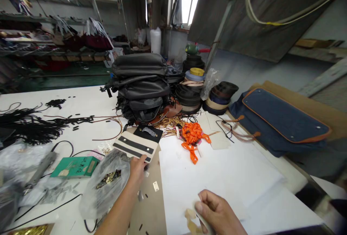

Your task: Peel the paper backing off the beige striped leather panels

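My left hand (138,168) reaches forward, its fingers on the near right corner of a cream panel (135,146) with black strips and snaps. Behind that panel lies a black piece (148,134) with a small clear plastic packet on it. My right hand (213,209), low in the view, has thumb and fingers pinched on a pale strip-like piece (202,217) whose lower part is blurred. A tan piece (191,218) shows just left of these fingers. Beside my left forearm sits a clear plastic bag (108,184) with metal parts inside.
A green box (75,166) and black cords (35,125) lie at left. Stacked black bags (142,83) stand at the back, with strap rolls (189,90) beside them. Orange ribbon (193,134) lies mid-table; a navy bag (284,116) rests at right.
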Action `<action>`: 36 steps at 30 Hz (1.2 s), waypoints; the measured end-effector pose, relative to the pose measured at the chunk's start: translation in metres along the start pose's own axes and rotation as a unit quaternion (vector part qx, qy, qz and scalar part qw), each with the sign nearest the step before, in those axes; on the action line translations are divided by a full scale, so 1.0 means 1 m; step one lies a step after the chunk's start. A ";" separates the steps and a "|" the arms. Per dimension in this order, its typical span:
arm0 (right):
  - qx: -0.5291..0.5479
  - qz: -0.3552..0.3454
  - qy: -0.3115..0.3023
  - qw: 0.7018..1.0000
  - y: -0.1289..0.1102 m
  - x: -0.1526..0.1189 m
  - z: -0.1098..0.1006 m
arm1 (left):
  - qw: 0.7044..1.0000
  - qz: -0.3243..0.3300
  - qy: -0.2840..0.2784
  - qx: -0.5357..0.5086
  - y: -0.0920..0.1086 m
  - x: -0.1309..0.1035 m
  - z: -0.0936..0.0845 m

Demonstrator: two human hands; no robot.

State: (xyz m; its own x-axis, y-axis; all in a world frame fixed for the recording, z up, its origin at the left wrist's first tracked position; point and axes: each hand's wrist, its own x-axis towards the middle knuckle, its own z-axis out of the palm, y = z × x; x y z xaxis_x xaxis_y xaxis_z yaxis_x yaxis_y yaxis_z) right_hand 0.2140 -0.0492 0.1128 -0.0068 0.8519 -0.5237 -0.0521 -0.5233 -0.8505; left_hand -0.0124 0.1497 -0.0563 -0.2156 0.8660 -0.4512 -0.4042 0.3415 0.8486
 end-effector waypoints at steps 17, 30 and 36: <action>-0.061 -0.191 -0.032 0.979 0.002 -0.047 -0.014 | 0.968 0.149 -0.124 0.158 0.037 -0.307 0.024; -0.150 -0.258 0.010 0.954 0.011 -0.108 -0.039 | 0.963 0.215 -0.011 0.165 0.025 -0.373 0.057; -0.216 -0.301 0.002 0.929 0.017 -0.130 -0.052 | 0.941 0.244 0.030 0.234 0.018 -0.384 0.067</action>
State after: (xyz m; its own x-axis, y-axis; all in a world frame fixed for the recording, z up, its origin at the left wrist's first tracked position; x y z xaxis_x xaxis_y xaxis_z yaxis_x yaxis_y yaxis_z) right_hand 0.2657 -0.1701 0.1637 -0.1022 0.9933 0.0547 0.3596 0.0881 -0.9289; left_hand 0.1222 -0.1520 0.1510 -0.3295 0.9439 0.0206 0.1887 0.0445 0.9810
